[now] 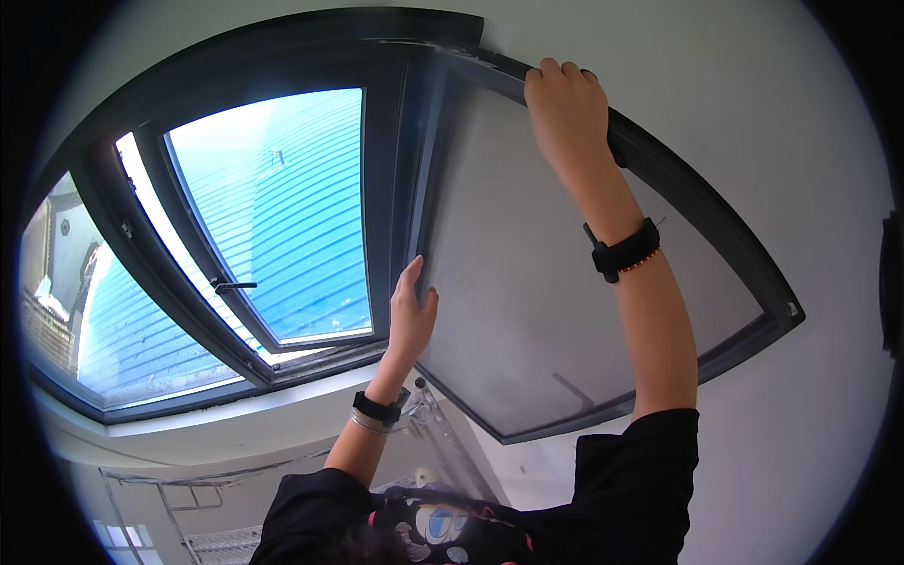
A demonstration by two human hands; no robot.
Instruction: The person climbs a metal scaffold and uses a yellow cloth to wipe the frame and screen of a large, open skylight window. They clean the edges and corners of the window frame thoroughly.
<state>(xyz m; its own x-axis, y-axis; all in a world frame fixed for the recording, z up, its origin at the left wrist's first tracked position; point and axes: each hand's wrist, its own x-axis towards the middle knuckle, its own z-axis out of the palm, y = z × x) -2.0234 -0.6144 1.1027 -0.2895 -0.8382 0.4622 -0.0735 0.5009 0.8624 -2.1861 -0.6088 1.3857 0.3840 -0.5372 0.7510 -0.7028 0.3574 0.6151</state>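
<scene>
My right hand [569,118] is raised high, its fingers curled over the upper dark rail of a hinged panel [504,273] with grey mesh or frosted infill. My left hand [411,311], lower and left, rests at that panel's vertical left edge, fingers pointing up and thumb apart. Just left of it is the dark-framed window [377,188], with a glazed sash [273,217] carrying a black handle [235,285]. The sash looks slightly ajar. Blue ribbed sheeting shows outside. Both wrists wear black bands.
A pale wall [791,188] surrounds the window and panel on the right. A white sill [179,424] runs beneath the window. Below it at lower left are metal racks [188,494] and jointed metal poles. A dark object [885,282] sits at the far right rim.
</scene>
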